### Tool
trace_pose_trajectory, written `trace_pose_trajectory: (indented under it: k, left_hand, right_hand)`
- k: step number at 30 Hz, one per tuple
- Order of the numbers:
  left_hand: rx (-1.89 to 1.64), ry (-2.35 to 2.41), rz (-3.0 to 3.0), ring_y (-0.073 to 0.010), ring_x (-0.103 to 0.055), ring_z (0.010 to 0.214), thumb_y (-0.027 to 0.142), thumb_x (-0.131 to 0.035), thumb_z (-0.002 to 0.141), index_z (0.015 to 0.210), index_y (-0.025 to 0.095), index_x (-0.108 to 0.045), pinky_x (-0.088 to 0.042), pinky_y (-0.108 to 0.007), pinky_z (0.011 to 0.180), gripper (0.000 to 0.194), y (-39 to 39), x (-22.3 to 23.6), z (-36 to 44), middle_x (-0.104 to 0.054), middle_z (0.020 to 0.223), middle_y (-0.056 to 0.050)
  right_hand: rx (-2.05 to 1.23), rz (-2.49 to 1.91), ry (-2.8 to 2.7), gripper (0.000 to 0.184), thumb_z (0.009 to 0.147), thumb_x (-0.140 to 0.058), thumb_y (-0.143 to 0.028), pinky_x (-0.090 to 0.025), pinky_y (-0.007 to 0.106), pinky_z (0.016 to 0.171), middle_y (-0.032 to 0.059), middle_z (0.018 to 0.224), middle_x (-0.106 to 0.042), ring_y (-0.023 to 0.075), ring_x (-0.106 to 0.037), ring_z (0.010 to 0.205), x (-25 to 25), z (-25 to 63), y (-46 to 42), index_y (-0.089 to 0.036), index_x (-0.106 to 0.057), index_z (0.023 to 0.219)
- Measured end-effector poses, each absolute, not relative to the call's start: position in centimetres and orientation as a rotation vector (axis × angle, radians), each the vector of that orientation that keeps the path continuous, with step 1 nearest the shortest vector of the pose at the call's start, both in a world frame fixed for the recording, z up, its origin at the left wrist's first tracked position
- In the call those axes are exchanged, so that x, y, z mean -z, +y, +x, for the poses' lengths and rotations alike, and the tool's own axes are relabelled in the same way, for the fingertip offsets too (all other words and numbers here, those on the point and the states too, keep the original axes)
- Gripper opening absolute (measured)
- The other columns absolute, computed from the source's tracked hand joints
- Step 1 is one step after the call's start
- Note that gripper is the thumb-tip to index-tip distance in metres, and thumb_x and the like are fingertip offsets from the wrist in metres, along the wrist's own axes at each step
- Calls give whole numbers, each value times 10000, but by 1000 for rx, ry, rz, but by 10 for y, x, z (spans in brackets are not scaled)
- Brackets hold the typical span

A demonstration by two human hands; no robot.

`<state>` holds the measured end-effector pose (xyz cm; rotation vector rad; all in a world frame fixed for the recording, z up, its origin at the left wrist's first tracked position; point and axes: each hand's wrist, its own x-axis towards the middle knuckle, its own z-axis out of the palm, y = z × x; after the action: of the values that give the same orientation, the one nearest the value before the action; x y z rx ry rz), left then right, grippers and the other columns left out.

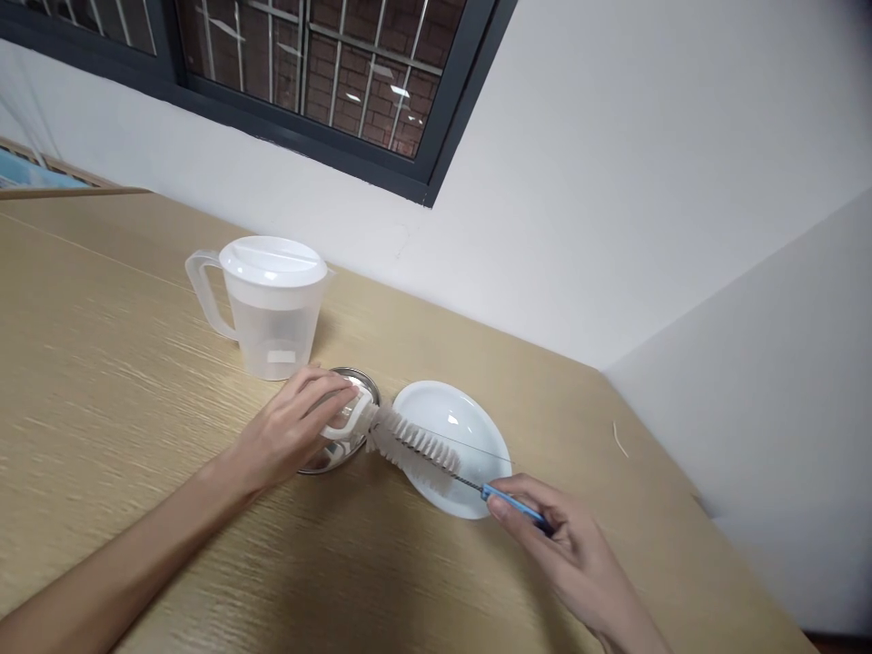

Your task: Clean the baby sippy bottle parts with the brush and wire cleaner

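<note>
My left hand [290, 429] is closed around a small clear bottle [358, 414] with a white neck, tilted so its mouth points right. Most of the bottle is hidden by my fingers. In my right hand [569, 549] is the blue handle of a bottle brush [421, 445] with white bristles. The brush tip is at the bottle's mouth; I cannot tell whether it reaches inside. Below the bottle lies a round shiny metal dish [373, 383], partly covered by my left hand. A white bowl [477, 427] sits under and behind the brush.
A translucent pitcher [276, 318] with a white lid stands at the back left of the wooden table [102, 363]. Behind the table is a white wall [545, 227] with a dark-framed window [341, 145]. A short pale strip [619, 440] lies at the right.
</note>
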<state>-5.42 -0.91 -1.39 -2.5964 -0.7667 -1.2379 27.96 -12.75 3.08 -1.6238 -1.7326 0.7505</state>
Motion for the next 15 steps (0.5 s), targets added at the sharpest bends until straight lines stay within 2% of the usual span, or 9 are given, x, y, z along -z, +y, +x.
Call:
trace_pose_trajectory:
  k: [6, 15]
  left_hand:
    - [1188, -691, -2638, -316, -542, 1178, -104, -508, 785, 1307, 130, -551, -466, -577, 1065, 574, -9, 15, -54, -657, 1196, -147]
    - [1188, -773, -2697, -284, -567, 1142, -9, -626, 834, 1290, 152, -560, -474, -517, 1070, 488, -8, 15, -56, -653, 1213, -136]
  right_hand:
    - [-817, -1658, -1712, 362, 904, -614, -536, -516, 242, 685, 47, 789, -714, 190, -652, 783, -30, 279, -125, -201, -742, 855]
    - [-571, -1620, -1894, 277, 952, -571, -466, -399, 204, 487, -4, 730, -642, 119, -524, 582, -15, 279, -127, -219, -697, 964]
